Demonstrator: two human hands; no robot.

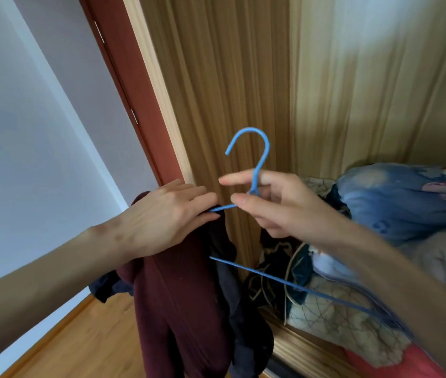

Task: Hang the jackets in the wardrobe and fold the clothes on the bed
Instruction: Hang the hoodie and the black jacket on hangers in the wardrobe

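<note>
The right hand [276, 203] pinched the neck of the blue hanger [256, 170] just under its hook, thumb and forefinger curled round the thin wire, the other fingers loosely bent. The left hand [161, 219] lay flat with straight fingers on the shoulder of the maroon jacket [178, 296], pressing it where the hanger's left arm entered the cloth. The jacket hung limp in front of the open wardrobe [224, 77], its right shoulder seemingly not yet dressed: the hanger's lower bar and right end were bare. In my judgement the hanging step was in hand; next, the free shoulder needs drawing over the bare end. The hanger was slim and smooth-coated; the jacket soft, matt, dark-lined. The wardrobe panels showed straight wood grain.
</note>
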